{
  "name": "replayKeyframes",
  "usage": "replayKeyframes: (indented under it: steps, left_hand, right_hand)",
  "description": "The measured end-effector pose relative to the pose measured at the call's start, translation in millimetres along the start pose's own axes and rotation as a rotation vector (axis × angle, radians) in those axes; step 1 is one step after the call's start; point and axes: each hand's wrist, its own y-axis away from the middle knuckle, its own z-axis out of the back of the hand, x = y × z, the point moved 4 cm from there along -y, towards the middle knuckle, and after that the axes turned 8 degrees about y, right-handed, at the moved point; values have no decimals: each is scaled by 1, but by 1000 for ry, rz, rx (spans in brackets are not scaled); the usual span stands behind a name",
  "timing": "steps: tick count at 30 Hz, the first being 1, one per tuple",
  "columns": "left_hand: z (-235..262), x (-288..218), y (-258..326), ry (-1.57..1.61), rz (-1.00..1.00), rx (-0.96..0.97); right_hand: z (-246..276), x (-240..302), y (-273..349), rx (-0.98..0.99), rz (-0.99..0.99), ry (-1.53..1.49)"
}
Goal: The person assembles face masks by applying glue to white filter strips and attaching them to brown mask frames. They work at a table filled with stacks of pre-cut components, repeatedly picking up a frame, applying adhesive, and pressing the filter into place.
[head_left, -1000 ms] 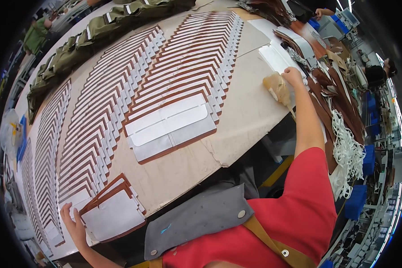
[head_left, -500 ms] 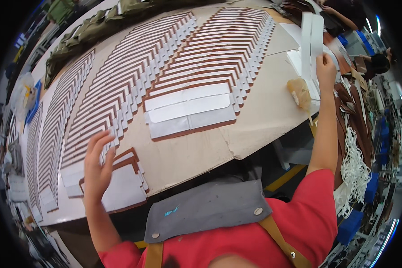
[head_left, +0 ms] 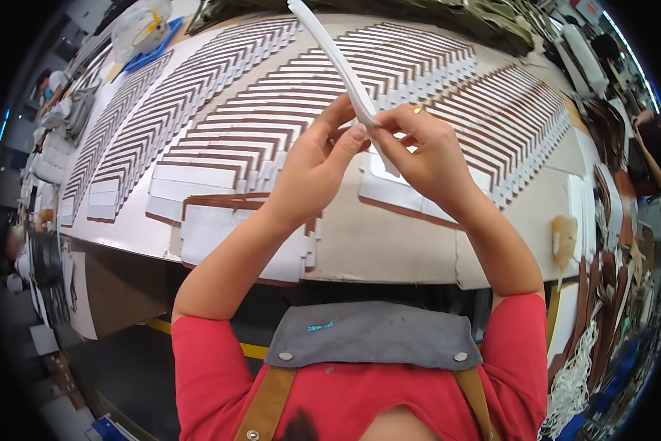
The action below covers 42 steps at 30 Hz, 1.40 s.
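A long white strip [head_left: 334, 59] stands up in front of me, its lower end pinched between both hands above the cardboard-covered table [head_left: 389, 246]. My left hand [head_left: 312, 162] grips the strip's end with thumb and fingers. My right hand [head_left: 426, 154], with a ring on one finger, holds the same end from the other side. Under the hands lie long fanned rows of brown-edged white pieces [head_left: 272, 117] and a small stack of the same pieces [head_left: 238, 235] near the table's front edge.
A yellowish sponge-like lump [head_left: 563, 235] lies at the table's right edge. Brown leather parts and white cords [head_left: 602, 294] crowd the right side. Another person [head_left: 650, 147] works at far right, and one more [head_left: 51, 92] at far left. Dark olive items [head_left: 433, 15] line the far edge.
Both hands left the table's edges and came together at the middle. The right hand brought the white strip over, and the left hand now grips its end too. The camera view shifted.
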Motion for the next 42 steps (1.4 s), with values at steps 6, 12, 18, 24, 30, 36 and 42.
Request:
replayKeyframes:
  steps: [6,12,18,24,30,36,42]
  left_hand:
    - [52,-11,-17,-154,109,-50]
    - [82,-26,-4,-63,118,-120]
    - [116,-28,23,-65,231,-182]
    - [158,-16,33,227,243,-359]
    - [220,-19,44,20,301,-512]
    - [267,-11,28,-95,127,-525]
    - [257,18,8,-473,35,-501]
  right_hand:
    - [-42,-13,-37,108,-108,-280]
    - [-77,-10,-48,286,-259,-487]
    - [-120,8,-41,287,-316,-515]
    - [-122,5,-34,36,-518,-696]
    - [-50,-30,-48,-357,-387,-378]
    - [-11,-53,-64,-588,-364,-266]
    - [-56,-82,-67,-303,-462,-163]
